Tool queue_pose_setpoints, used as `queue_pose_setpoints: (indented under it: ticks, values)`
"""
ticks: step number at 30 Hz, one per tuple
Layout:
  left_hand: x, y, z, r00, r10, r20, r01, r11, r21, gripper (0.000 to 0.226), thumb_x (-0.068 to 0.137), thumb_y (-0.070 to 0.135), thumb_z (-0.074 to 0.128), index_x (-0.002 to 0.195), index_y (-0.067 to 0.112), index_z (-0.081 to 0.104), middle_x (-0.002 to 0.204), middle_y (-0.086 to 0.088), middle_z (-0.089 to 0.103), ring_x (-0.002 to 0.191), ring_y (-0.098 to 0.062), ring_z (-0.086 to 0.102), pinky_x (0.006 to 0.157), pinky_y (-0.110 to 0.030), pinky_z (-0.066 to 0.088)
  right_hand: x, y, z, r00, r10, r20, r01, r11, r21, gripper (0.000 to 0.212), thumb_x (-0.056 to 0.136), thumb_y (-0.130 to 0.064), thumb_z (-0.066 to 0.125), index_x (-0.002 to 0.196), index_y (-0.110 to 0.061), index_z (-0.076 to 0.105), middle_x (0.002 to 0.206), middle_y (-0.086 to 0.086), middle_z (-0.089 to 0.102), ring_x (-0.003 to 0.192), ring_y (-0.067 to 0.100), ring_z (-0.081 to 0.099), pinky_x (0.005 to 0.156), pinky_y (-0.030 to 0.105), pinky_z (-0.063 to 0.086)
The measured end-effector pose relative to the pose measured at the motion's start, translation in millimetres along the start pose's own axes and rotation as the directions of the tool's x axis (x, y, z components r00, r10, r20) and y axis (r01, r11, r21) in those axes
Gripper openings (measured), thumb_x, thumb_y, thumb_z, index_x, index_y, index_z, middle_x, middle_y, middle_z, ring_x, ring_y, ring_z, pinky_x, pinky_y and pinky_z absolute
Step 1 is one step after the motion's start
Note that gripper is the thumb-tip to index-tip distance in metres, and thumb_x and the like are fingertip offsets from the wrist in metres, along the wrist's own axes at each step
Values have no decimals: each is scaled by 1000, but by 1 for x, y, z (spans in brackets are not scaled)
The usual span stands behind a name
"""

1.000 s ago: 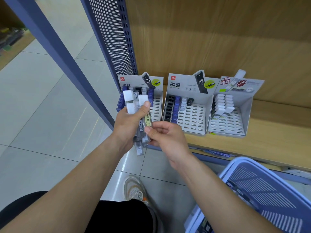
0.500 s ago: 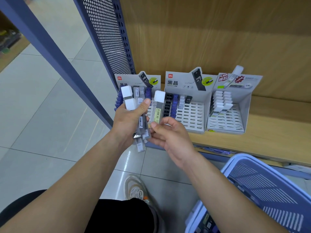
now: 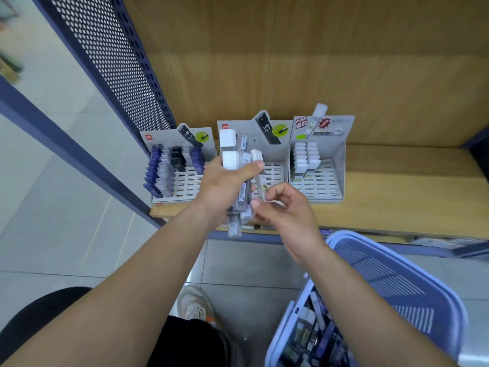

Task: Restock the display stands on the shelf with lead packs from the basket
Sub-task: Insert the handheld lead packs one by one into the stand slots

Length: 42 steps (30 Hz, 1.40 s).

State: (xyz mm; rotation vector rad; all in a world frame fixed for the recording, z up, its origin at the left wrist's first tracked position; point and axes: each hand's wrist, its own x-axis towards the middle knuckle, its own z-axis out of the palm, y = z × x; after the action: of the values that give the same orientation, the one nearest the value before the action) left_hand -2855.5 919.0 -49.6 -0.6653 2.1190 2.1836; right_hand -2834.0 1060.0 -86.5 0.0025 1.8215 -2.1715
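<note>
Shelf [image 3: 397,197]: wooden, far side of the scene, and it carries three cardboard display stands in a row.

Basket [image 3: 397,284]: blue plastic, near right on the floor. More lead packs [image 3: 312,337] lie loose inside.

Left stand [image 3: 185,181]: mostly filled with purple, black and white packs. Middle stand [image 3: 275,172]: partly hidden behind the grips, with open slots showing. Right stand [image 3: 325,181]: white-capped packs in the far rows, near rows vacant.

Left grip [image 3: 225,186]: wrapped round a bundle of packs [image 3: 242,193], thumb across the front, held upright in front of the middle stand.

Right grip [image 3: 285,210]: thumb and forefinger look pinched on the lower end of a single white-capped pack [image 3: 256,155] at the right edge of the bundle. The image is blurred there, so I hold that loosely.

Handling, my judgement: the packs are slim, rigid plastic tubes, light and smooth, so they are liable to slide against one another in the bundle. The leads inside are brittle, so I avoid drops. I would take each tube by its body near one end, leaving the other end free to enter a slot.
</note>
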Motion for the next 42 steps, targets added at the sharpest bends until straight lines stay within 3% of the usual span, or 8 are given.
queue_pose_setpoints:
  ticks: [5, 10, 19, 23, 27, 32, 35, 42]
  values:
    - [-2, 6, 43, 997, -2, 71, 1, 1000, 27, 16, 83, 20, 82, 97, 18, 74, 79, 6, 77, 65, -11, 69, 61, -30, 58, -6, -8, -36, 995, -37, -88, 41, 998, 45, 21, 85, 0, 75, 79, -11, 58, 73, 0, 62, 68, 19, 62, 83, 49, 56]
    - [-2, 5, 80, 988, 4, 153, -16, 997, 80, 12, 82, 20, 83, 92, 18, 75, 76, 7, 76, 63, -7, 68, 68, -28, 55, -12, -15, -78, 986, -64, -151, 63, 998, -11, 27, 87, -3, 74, 101, -13, 53, 67, 3, 56, 65, 18, 64, 67, 33, 54]
    - [-3, -5, 114, 962, -51, 269, 14, 990, 138, 27, 83, 18, 82, 106, 7, 72, 96, -12, 77, 77, -18, 72, 66, -33, 60, -11, -23, -123, 996, 77, 48, -65, 973, -222, 64, 87, -6, 75, 132, -39, 44, 113, 28, 56, 72, 22, 60, 60, 28, 53]
    - [2, -7, 108, 967, -44, 252, 8, 990, 141, 21, 84, 20, 82, 101, 12, 74, 83, -3, 77, 65, -12, 69, 62, -28, 54, -3, -29, -133, 993, 104, 49, -85, 954, -288, 97, 82, 1, 78, 148, -45, 25, 111, 4, 60, 66, 18, 69, 60, 29, 56]
    - [11, -15, 86, 982, -48, 185, 20, 988, 151, 14, 84, 19, 82, 90, 19, 70, 66, 12, 71, 58, -7, 65, 64, -26, 52, 22, -19, -149, 998, 29, -59, -49, 930, -363, 58, 88, -10, 75, 132, -36, 48, 96, 14, 69, 81, 26, 70, 66, 45, 61]
    - [17, -30, 52, 989, -74, 129, 46, 978, 205, 15, 82, 22, 83, 88, 18, 69, 66, 10, 68, 61, -13, 62, 69, -31, 54, 67, -6, -161, 976, -118, -184, 18, 883, -470, 8, 96, -28, 64, 96, -35, 60, 86, -8, 72, 77, 18, 68, 69, 46, 62]
    - [16, -37, 40, 990, -99, 100, 74, 971, 226, 16, 81, 24, 84, 88, 20, 70, 66, 12, 70, 61, -10, 63, 69, -30, 52, 90, 1, -161, 975, -170, -145, 50, 799, -599, 9, 97, -39, 60, 91, -37, 65, 82, -17, 67, 77, 17, 65, 70, 39, 56]
    - [16, -42, 28, 985, -137, 108, 115, 974, 194, 16, 81, 21, 84, 89, 19, 70, 69, 5, 69, 59, -20, 58, 63, -32, 52, 121, 8, -156, 965, -246, -94, 99, 670, -736, 18, 95, -24, 67, 111, -16, 73, 97, -7, 70, 87, 9, 66, 71, 8, 44]
